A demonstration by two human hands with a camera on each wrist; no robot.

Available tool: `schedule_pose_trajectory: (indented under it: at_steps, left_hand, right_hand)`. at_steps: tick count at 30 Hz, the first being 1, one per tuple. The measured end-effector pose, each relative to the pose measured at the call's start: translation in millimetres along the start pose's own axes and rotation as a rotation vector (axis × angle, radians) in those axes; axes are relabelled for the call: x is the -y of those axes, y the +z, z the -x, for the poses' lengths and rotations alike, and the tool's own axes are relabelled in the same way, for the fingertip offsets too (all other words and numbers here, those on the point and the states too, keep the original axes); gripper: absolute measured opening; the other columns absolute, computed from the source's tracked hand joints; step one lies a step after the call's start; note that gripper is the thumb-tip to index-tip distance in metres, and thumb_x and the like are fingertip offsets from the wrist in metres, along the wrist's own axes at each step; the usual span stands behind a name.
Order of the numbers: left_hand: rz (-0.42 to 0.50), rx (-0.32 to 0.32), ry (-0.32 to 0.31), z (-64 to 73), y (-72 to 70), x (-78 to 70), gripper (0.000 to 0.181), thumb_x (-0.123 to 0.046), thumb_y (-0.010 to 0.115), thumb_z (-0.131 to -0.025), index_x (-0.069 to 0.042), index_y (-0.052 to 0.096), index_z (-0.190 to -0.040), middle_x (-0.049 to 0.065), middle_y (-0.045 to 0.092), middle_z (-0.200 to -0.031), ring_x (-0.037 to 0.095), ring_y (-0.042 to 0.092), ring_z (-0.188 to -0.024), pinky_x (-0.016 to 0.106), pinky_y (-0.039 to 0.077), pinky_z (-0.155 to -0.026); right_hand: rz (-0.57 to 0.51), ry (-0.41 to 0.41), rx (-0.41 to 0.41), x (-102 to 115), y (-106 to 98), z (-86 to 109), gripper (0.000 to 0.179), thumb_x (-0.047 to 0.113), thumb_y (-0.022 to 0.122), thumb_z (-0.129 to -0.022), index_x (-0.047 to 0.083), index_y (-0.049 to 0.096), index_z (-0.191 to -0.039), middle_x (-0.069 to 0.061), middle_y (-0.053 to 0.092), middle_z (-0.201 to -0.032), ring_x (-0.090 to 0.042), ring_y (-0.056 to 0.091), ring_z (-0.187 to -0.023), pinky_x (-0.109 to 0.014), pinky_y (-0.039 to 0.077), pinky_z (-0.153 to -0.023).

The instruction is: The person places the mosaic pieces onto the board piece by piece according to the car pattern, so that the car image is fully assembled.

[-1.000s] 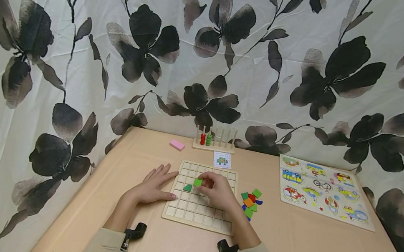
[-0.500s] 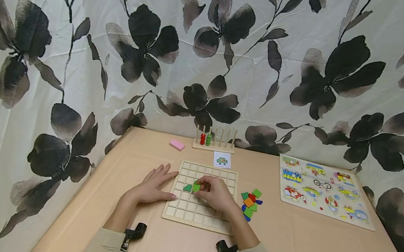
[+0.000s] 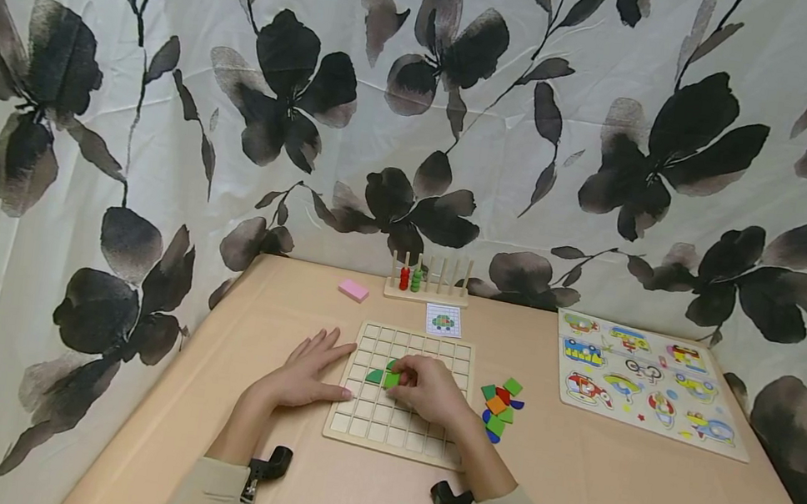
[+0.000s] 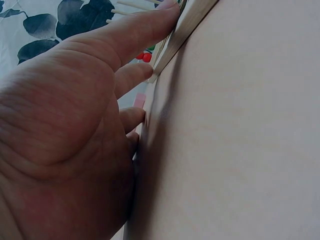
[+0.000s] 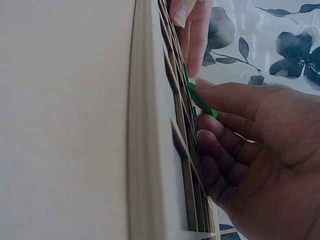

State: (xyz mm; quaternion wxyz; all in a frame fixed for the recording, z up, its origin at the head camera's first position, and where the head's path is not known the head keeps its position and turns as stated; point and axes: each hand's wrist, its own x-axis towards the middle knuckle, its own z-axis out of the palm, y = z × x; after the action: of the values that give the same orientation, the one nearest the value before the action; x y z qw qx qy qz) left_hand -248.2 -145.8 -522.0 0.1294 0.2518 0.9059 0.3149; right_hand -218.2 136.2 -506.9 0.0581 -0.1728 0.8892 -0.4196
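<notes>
My right hand [image 3: 430,388] pinches a bright green tile [image 5: 202,100] between thumb and fingers. The tile is tilted, its lower edge close over the cells of a wooden grid board [image 3: 359,427]. A darker green tile with a curved side [image 3: 375,376] lies in a cell just left of it. My left hand [image 3: 309,371] lies with spread, straight fingers at the board's left edge, thumb and index fingertip touching the frame. In the left wrist view, the thumb [image 4: 145,30] reaches up to the wooden side of the board.
Several coloured tiles [image 3: 498,406] lie piled right of the board. Behind it are a picture card [image 3: 444,321], a peg rack [image 3: 427,296] with red and green beads, and a pink block [image 3: 353,290]. A vehicle picture board [image 3: 647,385] lies far right.
My right hand has brought the green tile slightly down and left, beside the darker green tile, and now tilts it there. The left hand has stayed in place.
</notes>
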Motion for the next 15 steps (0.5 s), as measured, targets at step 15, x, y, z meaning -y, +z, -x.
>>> schedule_pose_trajectory:
  at_steps: [15]
  left_hand:
    - [-0.003,-0.003,-0.001,0.5,0.1,-0.7,0.089,-0.056,0.076,-0.089,-0.02,0.04,-0.162,0.02,0.01,-0.174,0.042,-0.001,-0.162,0.061,-0.001,-0.129]
  right_hand:
    - [0.061,0.005,-0.023,-0.8,4.1,-0.9,0.02,0.019,0.083,-0.09,0.012,0.075,-0.107,0.005,0.061,-0.081,-0.012,0.054,-0.073,-0.023,0.045,-0.064]
